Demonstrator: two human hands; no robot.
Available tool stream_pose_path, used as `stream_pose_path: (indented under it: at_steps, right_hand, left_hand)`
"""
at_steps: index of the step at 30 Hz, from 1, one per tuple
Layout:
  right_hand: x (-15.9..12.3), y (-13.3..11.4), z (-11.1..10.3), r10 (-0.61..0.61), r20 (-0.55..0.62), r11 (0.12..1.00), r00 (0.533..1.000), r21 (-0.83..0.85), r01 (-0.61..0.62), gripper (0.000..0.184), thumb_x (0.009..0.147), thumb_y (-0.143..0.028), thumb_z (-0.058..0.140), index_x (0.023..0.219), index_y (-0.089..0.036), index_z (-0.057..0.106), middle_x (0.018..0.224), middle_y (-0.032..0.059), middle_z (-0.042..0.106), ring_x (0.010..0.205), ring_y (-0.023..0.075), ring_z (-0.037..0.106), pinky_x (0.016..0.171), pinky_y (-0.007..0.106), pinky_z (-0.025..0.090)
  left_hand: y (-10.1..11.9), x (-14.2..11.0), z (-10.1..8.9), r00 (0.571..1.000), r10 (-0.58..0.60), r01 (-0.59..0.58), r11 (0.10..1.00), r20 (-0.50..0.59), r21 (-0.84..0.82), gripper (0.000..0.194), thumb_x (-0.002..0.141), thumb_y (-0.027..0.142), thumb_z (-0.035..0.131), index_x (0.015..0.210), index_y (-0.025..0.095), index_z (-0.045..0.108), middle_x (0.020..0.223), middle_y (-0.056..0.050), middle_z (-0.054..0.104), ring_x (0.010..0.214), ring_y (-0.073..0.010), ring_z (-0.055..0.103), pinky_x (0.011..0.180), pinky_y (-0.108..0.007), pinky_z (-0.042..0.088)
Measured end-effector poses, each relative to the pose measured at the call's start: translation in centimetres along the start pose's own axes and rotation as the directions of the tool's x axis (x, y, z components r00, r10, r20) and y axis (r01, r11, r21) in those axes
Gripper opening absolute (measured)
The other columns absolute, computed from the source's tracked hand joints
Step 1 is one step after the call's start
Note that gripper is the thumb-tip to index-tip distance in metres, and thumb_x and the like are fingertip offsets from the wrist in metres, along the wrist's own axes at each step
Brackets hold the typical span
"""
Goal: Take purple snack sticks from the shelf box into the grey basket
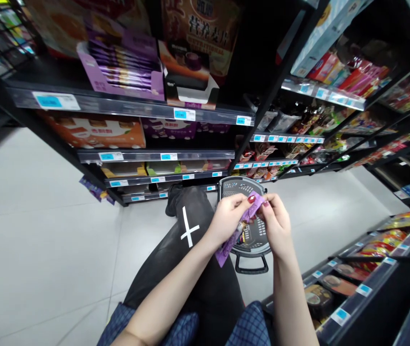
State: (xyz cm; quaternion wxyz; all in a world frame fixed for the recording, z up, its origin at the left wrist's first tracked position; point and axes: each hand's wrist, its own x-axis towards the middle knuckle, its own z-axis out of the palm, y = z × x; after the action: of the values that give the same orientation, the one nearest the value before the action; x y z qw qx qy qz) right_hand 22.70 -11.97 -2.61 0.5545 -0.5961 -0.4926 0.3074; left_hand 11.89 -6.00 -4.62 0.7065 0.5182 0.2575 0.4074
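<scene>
Pinches purple stick packet near upper end between thumb and fingers of left hand; pinches top tip with thumb and fingers of right hand. Holds packet slanted, lower end down-left beside dark trouser leg with white cross mark. Can't tell packet sealed or torn. Note grey plastic shopping basket behind and below both hands, on pale tiled floor, with black handle toward body. See open lilac carton full of purple sticks on upper shelf, orange carton one level down.
</scene>
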Motion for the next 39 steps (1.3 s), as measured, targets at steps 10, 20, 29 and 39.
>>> stream_pose_path:
  at_steps: [10, 20, 29, 39]
  right_hand:
    - [-2.3, 3.7, 3.2, 0.18, 0.135, 0.955, 0.974, 0.212, -0.205, 0.036, 0.078, -0.043, 0.062, 0.105, -0.022, 0.05, 0.098, 0.0043, 0.061, 0.089, 0.0162, 0.06, 0.082, 0.03, 0.048]
    - [-2.8, 2.3, 3.5, 0.21, 0.296, 0.969, 0.932, 0.061, -0.238, 0.017, 0.082, -0.036, 0.057, 0.086, -0.02, 0.052, 0.065, -0.003, 0.06, 0.056, 0.014, 0.061, 0.057, 0.028, 0.051]
    - [-3.2, 2.4, 3.6, 0.256, 0.377, 0.778, 0.89, 0.466, -0.421, 0.027, 0.08, -0.04, 0.06, 0.096, -0.019, 0.055, 0.074, -0.0018, 0.056, 0.038, 0.0037, 0.044, 0.036, 0.02, 0.029]
    - [-3.9, 4.2, 2.0, 0.235, 0.554, 0.575, 0.799, 0.584, -0.574, 0.029, 0.075, -0.037, 0.065, 0.094, -0.017, 0.057, 0.065, -0.0068, 0.045, 0.03, -0.0036, 0.021, 0.028, 0.013, 0.013]
  left_hand:
    - [-0.4, -0.1, 0.4, 0.919, -0.006, -0.107, 0.958, -0.393, -0.266, 0.026, 0.079, 0.037, 0.061, 0.07, 0.013, 0.062, 0.061, -0.001, 0.065, 0.058, -0.0128, 0.063, 0.058, -0.023, 0.051]
    - [-0.4, 0.5, -0.2, 0.9, 0.007, -0.148, 0.945, -0.435, -0.291, 0.028, 0.076, 0.039, 0.064, 0.07, 0.012, 0.059, 0.065, -0.004, 0.068, 0.056, -0.015, 0.067, 0.054, -0.025, 0.055]
    - [0.3, 1.3, -3.2, 0.996, -0.086, 0.081, 0.969, -0.011, -0.235, 0.028, 0.061, 0.031, 0.077, 0.076, 0.011, 0.065, 0.071, -0.006, 0.071, 0.06, -0.0173, 0.067, 0.054, -0.024, 0.053]
    - [1.7, 0.6, -3.9, 0.974, -0.198, 0.207, 0.976, 0.108, -0.074, 0.023, 0.057, 0.023, 0.078, 0.074, 0.01, 0.069, 0.066, -0.005, 0.07, 0.06, -0.0162, 0.066, 0.054, -0.023, 0.05]
